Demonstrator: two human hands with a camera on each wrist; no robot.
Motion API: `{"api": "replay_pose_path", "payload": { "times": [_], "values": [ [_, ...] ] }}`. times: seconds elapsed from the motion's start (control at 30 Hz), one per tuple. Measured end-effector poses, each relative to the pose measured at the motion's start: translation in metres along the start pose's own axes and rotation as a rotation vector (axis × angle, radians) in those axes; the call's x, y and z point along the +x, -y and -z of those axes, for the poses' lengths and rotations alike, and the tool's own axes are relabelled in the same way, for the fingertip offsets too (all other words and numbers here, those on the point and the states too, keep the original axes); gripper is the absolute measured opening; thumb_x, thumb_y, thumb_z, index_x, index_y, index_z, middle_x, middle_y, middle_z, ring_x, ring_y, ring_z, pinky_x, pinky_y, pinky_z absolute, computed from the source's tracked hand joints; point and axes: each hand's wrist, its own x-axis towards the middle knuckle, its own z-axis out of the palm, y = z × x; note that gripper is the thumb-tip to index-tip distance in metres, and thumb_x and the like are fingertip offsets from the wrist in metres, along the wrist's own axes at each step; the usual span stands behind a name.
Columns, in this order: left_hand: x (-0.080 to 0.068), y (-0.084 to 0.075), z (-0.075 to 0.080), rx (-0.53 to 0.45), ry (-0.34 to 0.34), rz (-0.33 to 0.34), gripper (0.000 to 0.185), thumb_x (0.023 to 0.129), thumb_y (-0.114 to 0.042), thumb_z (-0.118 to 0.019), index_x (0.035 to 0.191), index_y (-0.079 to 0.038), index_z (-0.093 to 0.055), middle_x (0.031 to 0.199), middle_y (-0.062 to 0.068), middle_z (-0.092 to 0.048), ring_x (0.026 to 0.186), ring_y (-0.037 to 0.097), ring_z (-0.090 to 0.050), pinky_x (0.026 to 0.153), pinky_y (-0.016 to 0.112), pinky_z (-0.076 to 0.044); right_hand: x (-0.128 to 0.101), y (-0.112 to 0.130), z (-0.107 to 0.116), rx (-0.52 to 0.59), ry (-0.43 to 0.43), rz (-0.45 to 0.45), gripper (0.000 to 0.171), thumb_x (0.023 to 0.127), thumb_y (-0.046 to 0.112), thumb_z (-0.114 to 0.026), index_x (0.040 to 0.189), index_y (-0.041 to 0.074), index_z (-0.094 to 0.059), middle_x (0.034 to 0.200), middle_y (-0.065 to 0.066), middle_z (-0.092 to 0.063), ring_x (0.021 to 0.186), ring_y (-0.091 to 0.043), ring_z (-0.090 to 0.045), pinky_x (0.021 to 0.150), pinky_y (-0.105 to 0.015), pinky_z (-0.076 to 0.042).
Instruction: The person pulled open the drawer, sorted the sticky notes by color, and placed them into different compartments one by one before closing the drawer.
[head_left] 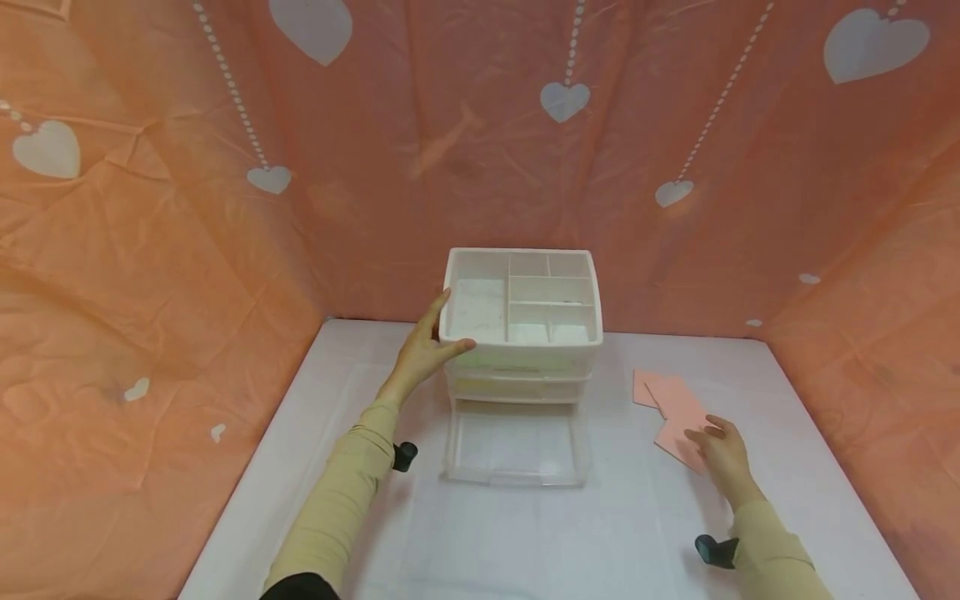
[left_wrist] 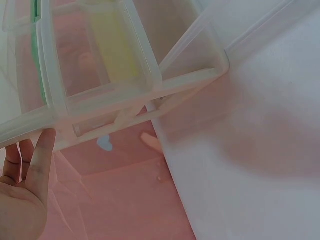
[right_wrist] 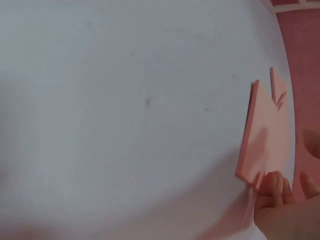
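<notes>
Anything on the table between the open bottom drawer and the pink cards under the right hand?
No: in the head view only bare white table separates the open bottom drawer from the pink cards.

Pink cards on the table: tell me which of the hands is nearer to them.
Right. The right hand rests on the near edge of the pink cards. The left hand is away across the table, at the left front corner of the white drawer organizer.
</notes>
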Motion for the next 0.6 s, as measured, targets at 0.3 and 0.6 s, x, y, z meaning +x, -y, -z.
{"api": "replay_pose_path", "payload": {
  "times": [0.3,0.6],
  "values": [
    [-0.001,0.0,0.0,0.005,-0.002,0.001,0.092,0.073,-0.043,-0.076,0.144,-0.048,-0.017,0.11,0.012,-0.057,0.092,0.02,-0.054,0.077,0.033,-0.045,0.006,-0.014,0.001,-0.107,-0.054,-0.082,0.087,0.085,0.019,-0.06,0.146,-0.006,-0.003,0.147,-0.037,-0.005,0.134,-0.05,-0.011,0.111,-0.055,-0.017],
    [-0.002,-0.002,0.001,0.035,-0.004,0.02,0.092,0.072,-0.049,-0.075,0.142,-0.053,-0.015,0.118,0.011,-0.054,0.098,0.022,-0.051,0.085,0.041,-0.043,0.009,-0.023,-0.003,-0.218,-0.114,-0.048,0.081,0.081,0.016,-0.061,0.142,-0.012,-0.015,0.137,-0.04,-0.017,0.124,-0.05,-0.022,0.107,-0.057,-0.022]
  ]
}}
